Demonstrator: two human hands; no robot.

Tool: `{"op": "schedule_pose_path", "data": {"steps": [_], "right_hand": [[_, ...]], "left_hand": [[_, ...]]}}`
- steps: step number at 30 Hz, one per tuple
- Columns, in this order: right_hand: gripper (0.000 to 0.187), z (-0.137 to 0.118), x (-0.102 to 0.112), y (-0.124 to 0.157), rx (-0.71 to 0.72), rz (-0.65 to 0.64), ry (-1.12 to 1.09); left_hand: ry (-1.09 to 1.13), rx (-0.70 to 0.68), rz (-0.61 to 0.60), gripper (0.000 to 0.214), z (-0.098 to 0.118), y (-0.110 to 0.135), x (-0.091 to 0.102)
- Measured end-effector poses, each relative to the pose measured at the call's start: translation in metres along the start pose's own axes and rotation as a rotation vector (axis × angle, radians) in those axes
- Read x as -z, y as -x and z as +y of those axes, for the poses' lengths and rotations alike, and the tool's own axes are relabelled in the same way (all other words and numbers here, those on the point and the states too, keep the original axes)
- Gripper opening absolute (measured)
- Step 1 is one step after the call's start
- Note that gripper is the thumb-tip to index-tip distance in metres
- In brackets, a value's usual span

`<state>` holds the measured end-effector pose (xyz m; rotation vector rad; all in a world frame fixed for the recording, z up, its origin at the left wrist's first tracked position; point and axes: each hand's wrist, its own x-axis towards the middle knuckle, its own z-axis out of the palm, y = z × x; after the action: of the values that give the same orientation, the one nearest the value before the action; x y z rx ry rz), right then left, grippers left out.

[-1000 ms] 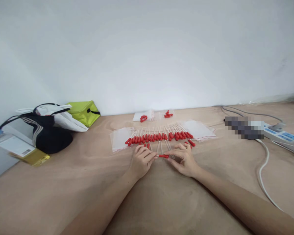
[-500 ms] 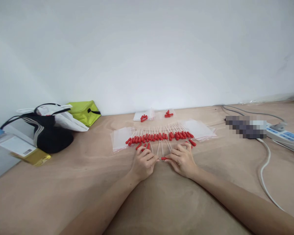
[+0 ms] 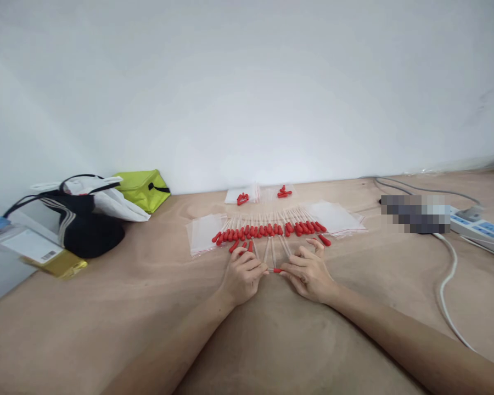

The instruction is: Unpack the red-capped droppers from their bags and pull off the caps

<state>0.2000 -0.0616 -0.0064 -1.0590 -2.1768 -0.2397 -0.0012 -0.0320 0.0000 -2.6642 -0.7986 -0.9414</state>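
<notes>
Low over the table's middle, my left hand [image 3: 245, 276] pinches one end of a slim, pale dropper tube. Opposite it, my right hand [image 3: 308, 272] is closed on a red rubber bulb [image 3: 277, 270], which meets the tube; the fingers hide most of both. Just beyond the hands lie several bare dropper tubes [image 3: 273, 251]. Behind them is a row of droppers with red bulbs [image 3: 263, 230], bulbs facing me. A loose red bulb [image 3: 324, 240] lies beyond my right hand, and several more [image 3: 243, 247] are by my left fingertips.
Clear zip bags [image 3: 206, 233] flank the row on the left, with more bags [image 3: 335, 219] on the right. Small heaps of red bulbs [image 3: 242, 198] rest on bags near the wall. A black cap [image 3: 93, 233] and yellow-green bag [image 3: 144, 189] stand left; a power strip [image 3: 477, 225] lies right.
The hands keep nearly the same pose, the right fingers shifting slightly along the bulb. Less of the red bulb shows between them. The whole view has moved a few pixels.
</notes>
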Motion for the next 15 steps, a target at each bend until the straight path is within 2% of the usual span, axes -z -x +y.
{"op": "schedule_pose_path", "data": {"steps": [11,15], "right_hand": [[0.017,-0.0003,0.0015,0.0022,-0.007,-0.012,-0.041],[0.016,0.006,0.0053,0.0074,-0.036,-0.006,-0.03]], "left_hand": [[0.021,-0.02,0.015,0.016,0.0018,-0.0002,0.0],[0.032,-0.005,0.033,0.016,-0.0043,0.0033,0.0033]]}}
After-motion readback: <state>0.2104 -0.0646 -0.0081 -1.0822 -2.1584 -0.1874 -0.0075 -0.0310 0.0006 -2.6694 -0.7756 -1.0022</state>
